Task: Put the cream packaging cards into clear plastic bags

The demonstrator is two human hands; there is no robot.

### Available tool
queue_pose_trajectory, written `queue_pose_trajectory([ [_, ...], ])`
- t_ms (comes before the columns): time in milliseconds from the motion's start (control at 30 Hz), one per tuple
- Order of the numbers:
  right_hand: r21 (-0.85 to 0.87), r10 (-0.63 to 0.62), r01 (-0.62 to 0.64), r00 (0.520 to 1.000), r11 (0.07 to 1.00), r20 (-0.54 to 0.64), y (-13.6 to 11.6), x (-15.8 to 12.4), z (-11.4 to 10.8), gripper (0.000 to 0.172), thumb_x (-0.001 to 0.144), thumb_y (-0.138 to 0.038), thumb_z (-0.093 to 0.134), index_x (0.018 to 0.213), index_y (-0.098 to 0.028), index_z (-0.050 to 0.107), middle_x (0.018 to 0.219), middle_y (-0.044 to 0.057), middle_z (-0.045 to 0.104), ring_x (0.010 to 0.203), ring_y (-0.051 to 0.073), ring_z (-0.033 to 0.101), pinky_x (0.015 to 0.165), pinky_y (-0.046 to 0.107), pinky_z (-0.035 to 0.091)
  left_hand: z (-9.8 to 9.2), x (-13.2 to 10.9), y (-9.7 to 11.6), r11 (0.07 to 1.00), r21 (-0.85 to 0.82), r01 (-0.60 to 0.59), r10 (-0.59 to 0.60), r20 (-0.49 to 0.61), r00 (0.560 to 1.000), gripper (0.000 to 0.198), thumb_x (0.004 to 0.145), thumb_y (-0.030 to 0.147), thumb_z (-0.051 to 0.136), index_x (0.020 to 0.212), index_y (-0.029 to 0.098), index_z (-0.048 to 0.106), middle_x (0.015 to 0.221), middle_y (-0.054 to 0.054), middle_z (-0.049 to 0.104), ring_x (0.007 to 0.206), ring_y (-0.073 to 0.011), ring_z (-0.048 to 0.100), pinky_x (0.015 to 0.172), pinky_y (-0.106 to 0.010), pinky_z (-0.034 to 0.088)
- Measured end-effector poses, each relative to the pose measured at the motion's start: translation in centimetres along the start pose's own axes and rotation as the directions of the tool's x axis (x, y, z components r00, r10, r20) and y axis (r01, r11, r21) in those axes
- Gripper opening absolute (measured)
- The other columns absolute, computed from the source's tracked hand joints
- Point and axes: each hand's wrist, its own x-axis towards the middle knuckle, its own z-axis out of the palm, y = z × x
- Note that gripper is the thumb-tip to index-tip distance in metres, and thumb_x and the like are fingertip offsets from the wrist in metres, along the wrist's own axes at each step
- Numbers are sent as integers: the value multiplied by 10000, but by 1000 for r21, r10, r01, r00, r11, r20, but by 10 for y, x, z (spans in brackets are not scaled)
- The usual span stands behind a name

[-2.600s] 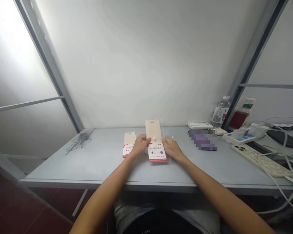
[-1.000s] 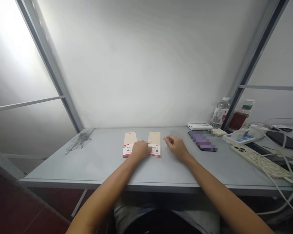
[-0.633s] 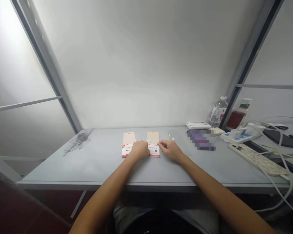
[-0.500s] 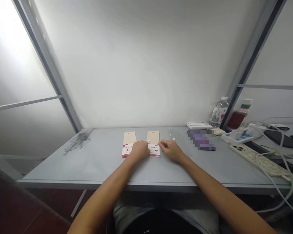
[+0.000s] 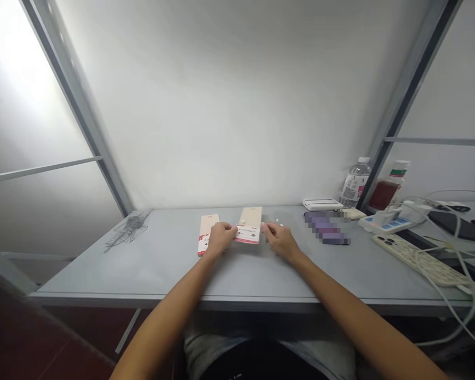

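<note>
- At a grey desk point(image 5: 142, 269), the left hand point(image 5: 221, 236) pinches the left edge of a raised beige-and-white packet point(image 5: 250, 224).
- The right hand point(image 5: 280, 240) curls at its right edge; whether it grips is unclear.
- A matching packet point(image 5: 208, 224) lies left, partly hidden by the left hand.

One head-worn view, looking forward and down, over a near desk point(image 5: 158, 272), toward a wall point(image 5: 237, 116)
</note>
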Motion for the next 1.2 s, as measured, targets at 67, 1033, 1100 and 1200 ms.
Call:
queue_pose_trajectory([
  [67,39,52,-51,998,998,-31,-1,0,-1,428,823,-536,358,601,-195,492,477,-16,533,351,105,434,413,243,354,0,-1,1,995,-94,-16,13,-24,1000,234,743,305,404,724,162,587,639,-15,566,487,-95,472,390,-197,313],
  [1033,422,-27,-95,961,902,275,-4,-3,5,187,753,-282,409,775,-159,548,664,23,573,571,143,520,526,253,401,17,-21,14,775,445,-448,447,114,887,339,901,318,229,839,195,538,775,-55,618,666,-163,563,574,-265,345],
  [1100,427,-14,-120,954,896,298,-4,-2,5,199,760,-299,403,756,-158,543,657,33,579,568,151,526,523,260,402,17,-21,14,779,452,-435,438,104,893,354,906,327,221,836,189,540,777,-60,618,670,-165,565,574,-268,350],
  [1200,404,-13,-108,959,908,285,-2,-2,6,195,758,-302,405,699,-164,528,616,31,563,543,153,509,501,265,386,18,-20,14,790,469,-396,415,68,907,387,914,343,189,870,180,537,812,-71,620,700,-167,574,595,-271,365],
])
